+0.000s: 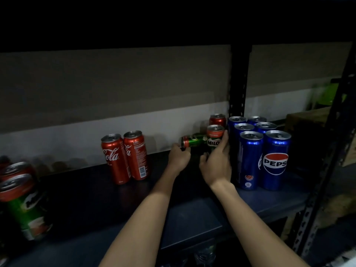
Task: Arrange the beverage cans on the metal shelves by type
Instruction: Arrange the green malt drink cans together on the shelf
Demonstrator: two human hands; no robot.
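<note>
Hands of the person reach deep over the dark shelf (192, 218), toward its back edge. The left hand (179, 156) is closed around the end of a green Milo can (193, 141) that lies on its side near the back wall. The right hand (216, 160) is spread, its fingers (225, 138) resting against an upright Milo can (214, 136); I cannot tell if it really grips this can or only touches it. Behind that one stands another can with a red top (217, 120), probably Milo too, but the light is poor. Just beside, toward the right edge of the shelf, six blue Pepsi cans (276, 160) stand in two rows. Two Coca-Cola cans (125, 157) stand together in the middle of the shelf. At the left front corner more Milo cans (23, 201) are grouped.
</note>
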